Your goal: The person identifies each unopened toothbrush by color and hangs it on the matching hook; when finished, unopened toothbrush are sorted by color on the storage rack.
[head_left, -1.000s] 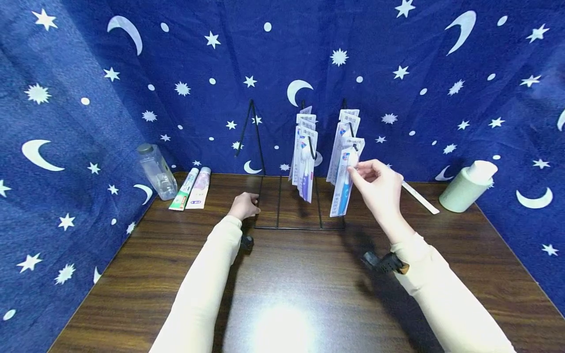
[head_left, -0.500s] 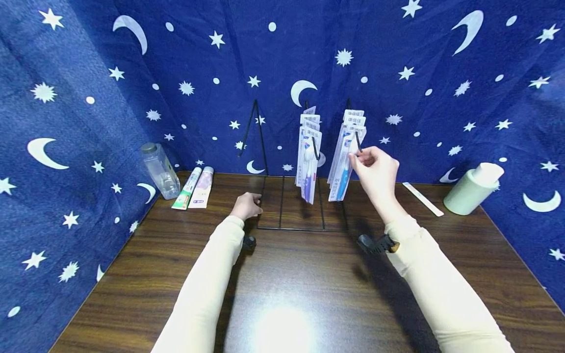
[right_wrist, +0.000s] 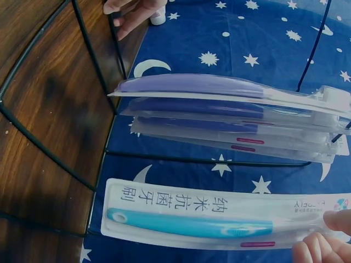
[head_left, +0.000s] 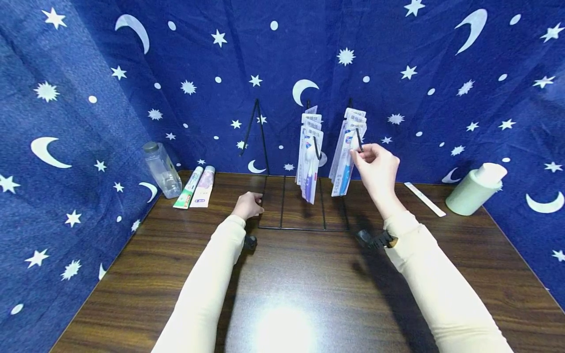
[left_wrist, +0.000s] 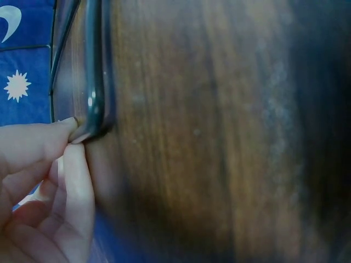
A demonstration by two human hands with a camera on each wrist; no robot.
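Observation:
My right hand (head_left: pixel 378 166) pinches the upper edge of a packaged toothbrush (head_left: pixel 343 179) with a blue handle. This pack hangs on the right hook of a black wire rack (head_left: pixel 304 229), in front of other packs, and the hook's upturned tip shows before it. In the right wrist view, fingertips (right_wrist: pixel 323 246) hold the brush-head end of the pack. Purple-handled toothbrush packs (head_left: pixel 311 166) hang on the middle hook. At the rack's left side my left hand (head_left: pixel 248 205) pinches the base wire (left_wrist: pixel 94 71) between thumb and finger, low against the table.
The rack's left hook (head_left: pixel 249 127) carries nothing. Two toothpaste tubes (head_left: pixel 194 189) and a clear bottle (head_left: pixel 162 169) stand at the back left. On the right are a white strip (head_left: pixel 424 199) and a pale green pump bottle (head_left: pixel 474 189). A star-patterned blue cloth (head_left: pixel 212 59) hangs behind.
My right hand has pushed the blue-handled toothbrush pack up and back along the right hook, closer to the packs behind it. The left hand stays on the rack; the view shifts slightly.

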